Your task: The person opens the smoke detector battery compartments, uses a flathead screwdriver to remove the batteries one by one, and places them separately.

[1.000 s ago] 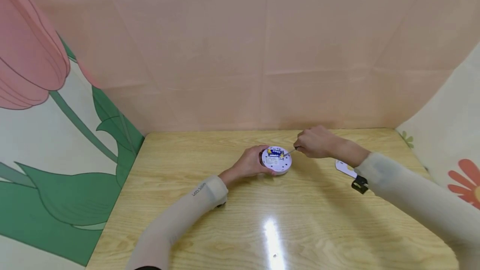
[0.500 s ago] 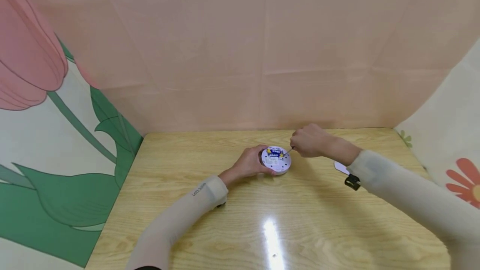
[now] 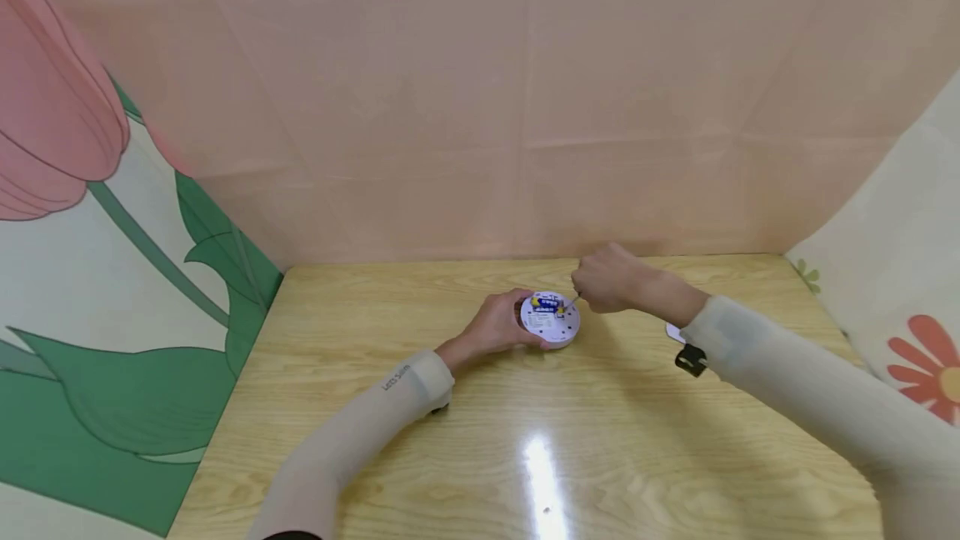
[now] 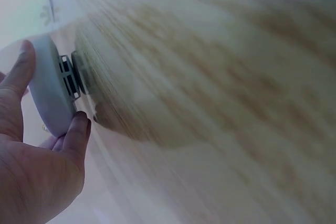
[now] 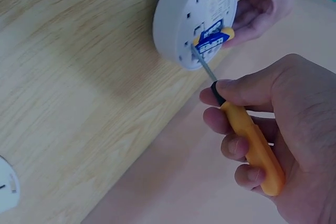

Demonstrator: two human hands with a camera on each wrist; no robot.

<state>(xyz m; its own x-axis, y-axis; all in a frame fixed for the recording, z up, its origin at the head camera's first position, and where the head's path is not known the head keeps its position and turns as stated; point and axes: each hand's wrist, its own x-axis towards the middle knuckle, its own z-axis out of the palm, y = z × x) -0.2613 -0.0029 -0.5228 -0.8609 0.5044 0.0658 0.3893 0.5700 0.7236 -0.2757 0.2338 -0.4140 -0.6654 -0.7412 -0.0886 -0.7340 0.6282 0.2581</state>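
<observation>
A round white device (image 5: 178, 19), which looks like a smoke detector, is tilted above the table with its back toward the right hand. Blue batteries with yellow ends (image 5: 212, 40) sit in its back. My left hand (image 3: 491, 325) grips the device by its rim; the left wrist view shows a dark grille (image 4: 69, 77) on the other face. My right hand (image 5: 299, 103) holds a screwdriver with an orange handle (image 5: 254, 150), thumb and fingers curled round it. The screwdriver's tip meets the back beside one battery's end; whether it sits under the battery, I cannot tell.
A flat white plate (image 5: 6, 187) lies on the wooden table (image 3: 465, 473), partly covered by the right forearm in the head view. A pink cloth (image 3: 420, 107) hangs along the table's back edge. Flower-printed panels stand at both sides.
My right hand and forearm have shifted slightly left, and the forearm covers more of the white plate. My left hand keeps the device in nearly the same place.
</observation>
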